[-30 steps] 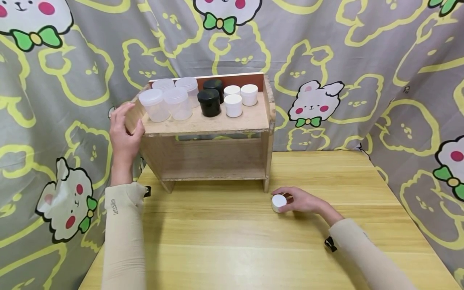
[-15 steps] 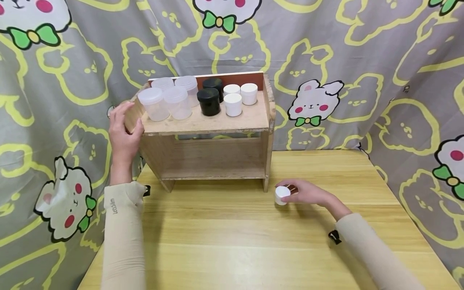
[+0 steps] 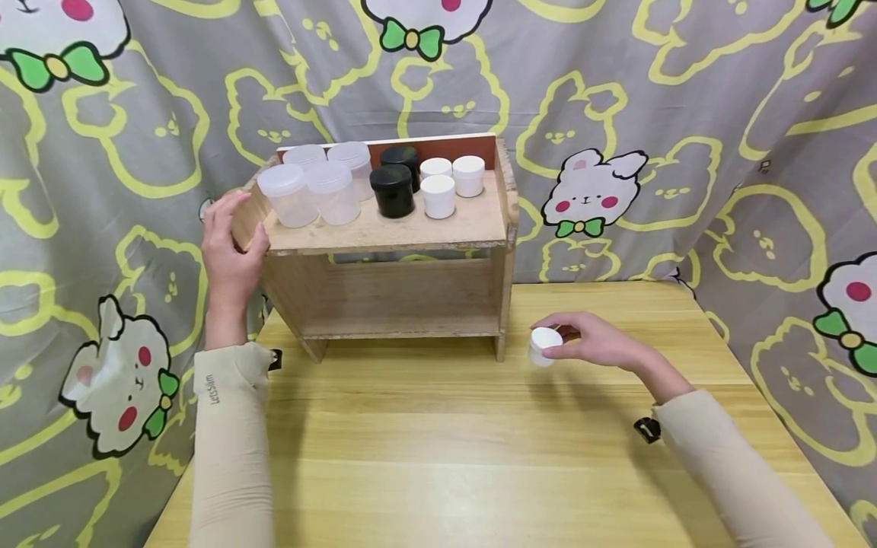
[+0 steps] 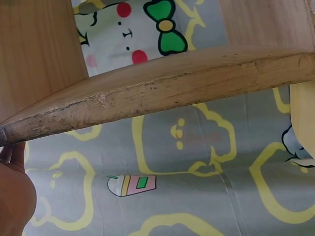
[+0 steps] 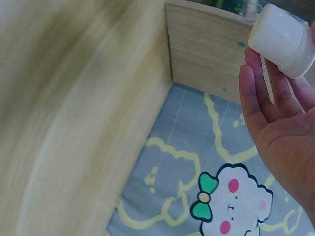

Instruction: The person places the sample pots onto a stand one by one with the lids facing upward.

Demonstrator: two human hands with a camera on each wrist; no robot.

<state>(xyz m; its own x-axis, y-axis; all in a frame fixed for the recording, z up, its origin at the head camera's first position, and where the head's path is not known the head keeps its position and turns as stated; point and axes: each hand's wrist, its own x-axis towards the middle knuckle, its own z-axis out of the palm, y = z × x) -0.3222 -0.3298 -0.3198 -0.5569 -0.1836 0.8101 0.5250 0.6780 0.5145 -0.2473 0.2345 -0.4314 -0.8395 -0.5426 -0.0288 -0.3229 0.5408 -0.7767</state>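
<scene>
My right hand (image 3: 596, 340) pinches a small white lidded jar (image 3: 546, 346) between thumb and fingers, held upright just above the table to the right of the shelf. In the right wrist view the white jar (image 5: 279, 39) sits at the fingertips. At the left, my left hand (image 3: 233, 251) grips the side panel of a two-tier wooden shelf (image 3: 404, 301), with the thumb on its front edge. On the top tier stand several clear lidded jars (image 3: 291, 202), two black jars (image 3: 393, 194) and three white jars (image 3: 438, 198).
The shelf stands at the back of a wooden table (image 3: 438, 441). A patterned grey curtain (image 3: 617, 84) hangs behind it and along both sides. The shelf's side panel (image 5: 211, 49) is near the right hand in its wrist view.
My right hand has raised the white jar off the table and carried it slightly right and away from me. The left hand stays on the shelf's side.
</scene>
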